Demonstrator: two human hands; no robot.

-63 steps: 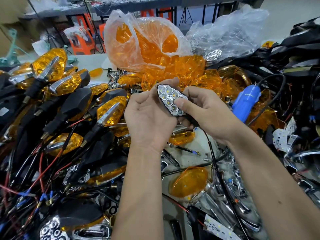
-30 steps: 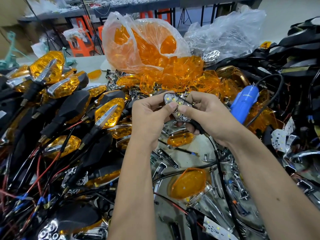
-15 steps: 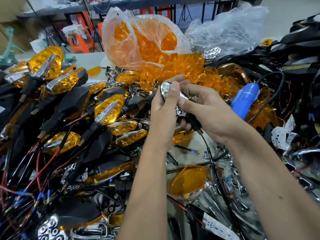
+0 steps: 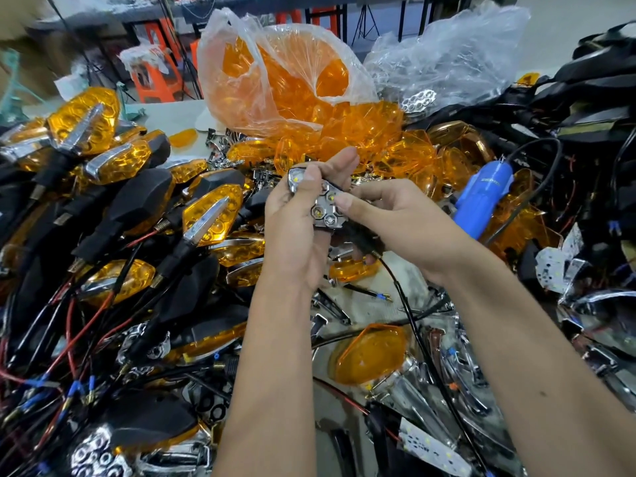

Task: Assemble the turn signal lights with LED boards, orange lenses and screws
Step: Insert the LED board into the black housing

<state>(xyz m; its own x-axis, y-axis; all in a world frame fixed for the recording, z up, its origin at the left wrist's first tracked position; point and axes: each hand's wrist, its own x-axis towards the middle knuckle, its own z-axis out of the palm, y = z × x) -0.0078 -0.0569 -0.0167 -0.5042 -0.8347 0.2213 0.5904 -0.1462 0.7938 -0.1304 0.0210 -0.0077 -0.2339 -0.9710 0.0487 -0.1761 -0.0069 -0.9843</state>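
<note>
Both hands, left (image 4: pixel 296 222) and right (image 4: pixel 395 218), still grip the lamp (image 4: pixel 321 208), now turned reflector-up with the left thumb pressing; lens not fitted.

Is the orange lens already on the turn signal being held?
Off: the turn signal shows bare chrome reflector cells between the left hand and right hand.

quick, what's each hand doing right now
Left hand: holding the chrome reflector unit, thumb over its top.
Right hand: pinching the same unit from the right side.
</note>
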